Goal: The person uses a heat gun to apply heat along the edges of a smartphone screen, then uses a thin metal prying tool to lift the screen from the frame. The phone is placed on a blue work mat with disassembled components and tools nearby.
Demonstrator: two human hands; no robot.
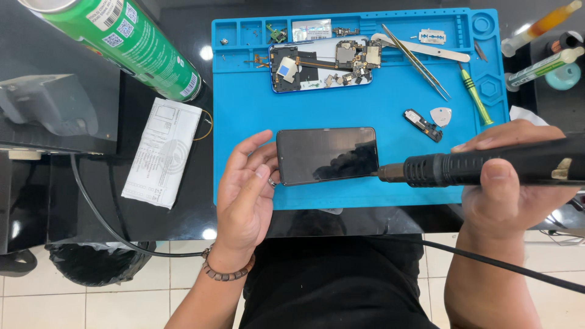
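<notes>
1. At far left a green spray can lies tilted above a white paper slip, both off the blue work mat.
2. Our left hand rests open at the phone's left end, fingers spread and curled lightly against its edge, not clamping it.
3. The phone lies flat, screen up, on the mat, below an opened phone body.
4. Our right hand wraps closed around a black hot-air tool, whose nozzle sits just at the phone's right edge.
5. We judge the risks: lingering heat could damage the screen, the loosely held phone could slide, and our left fingers sit near the heat.
</notes>
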